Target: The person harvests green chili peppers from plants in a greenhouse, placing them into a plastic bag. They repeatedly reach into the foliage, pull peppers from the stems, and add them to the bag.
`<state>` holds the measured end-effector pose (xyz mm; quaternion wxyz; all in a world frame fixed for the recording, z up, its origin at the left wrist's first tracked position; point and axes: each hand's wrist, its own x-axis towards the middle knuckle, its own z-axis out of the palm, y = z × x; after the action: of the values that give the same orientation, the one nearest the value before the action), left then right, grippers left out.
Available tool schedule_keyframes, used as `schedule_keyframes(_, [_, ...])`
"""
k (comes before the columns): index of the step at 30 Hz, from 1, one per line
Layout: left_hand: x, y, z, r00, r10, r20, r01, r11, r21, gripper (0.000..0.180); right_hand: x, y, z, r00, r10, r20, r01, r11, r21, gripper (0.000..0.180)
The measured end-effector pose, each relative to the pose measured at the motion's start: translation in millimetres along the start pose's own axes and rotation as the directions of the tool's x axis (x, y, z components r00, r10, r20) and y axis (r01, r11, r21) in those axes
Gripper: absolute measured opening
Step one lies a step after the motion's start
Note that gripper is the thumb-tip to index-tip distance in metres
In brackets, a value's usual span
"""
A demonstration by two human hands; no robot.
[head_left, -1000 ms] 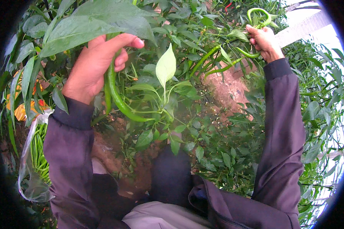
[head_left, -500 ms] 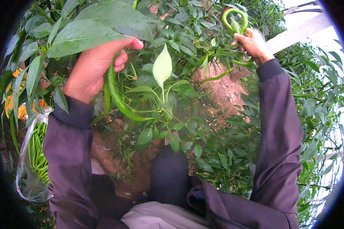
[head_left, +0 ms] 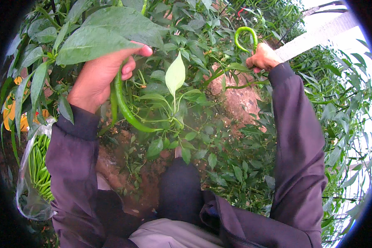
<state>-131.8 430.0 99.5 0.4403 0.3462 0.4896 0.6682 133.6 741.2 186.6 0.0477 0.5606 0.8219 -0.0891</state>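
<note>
My left hand (head_left: 99, 74) is closed around long green chili peppers at the upper left. One curved chili pepper (head_left: 127, 111) hangs out below the fingers, with another partly behind it. A broad leaf (head_left: 107, 35) covers the top of this hand. At the upper right, my right hand (head_left: 265, 58) is closed on a hooked green chili pepper (head_left: 246, 29), whose curl rises above the fingers. Whether it is still joined to the plant cannot be seen.
A clear plastic bag (head_left: 24, 202) of green chili peppers (head_left: 39, 165) hangs beside my left forearm. Pepper plants (head_left: 231, 153) surround me, with reddish soil (head_left: 239, 97) between them. A pale beam (head_left: 318, 36) crosses the upper right. Something yellow (head_left: 22, 120) shows behind leaves.
My right hand has moved slightly down and left with the hooked chili pepper, and the hand has turned. My left hand has stayed nearly in place on its chili peppers.
</note>
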Motion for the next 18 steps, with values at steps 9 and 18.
schedule_keyframes(9, [3,-1,-6,0.997,-0.056,0.058,0.056,0.998,0.004,0.024,-5,-6,-4,0.995,-0.058,0.087,0.051,0.995,0.085,0.021])
schedule_keyframes(18, [0,1,-2,0.999,-0.042,0.003,0.042,0.999,-0.022,0.024,-15,-18,-12,0.979,-0.11,0.169,0.114,0.993,-0.01,0.025])
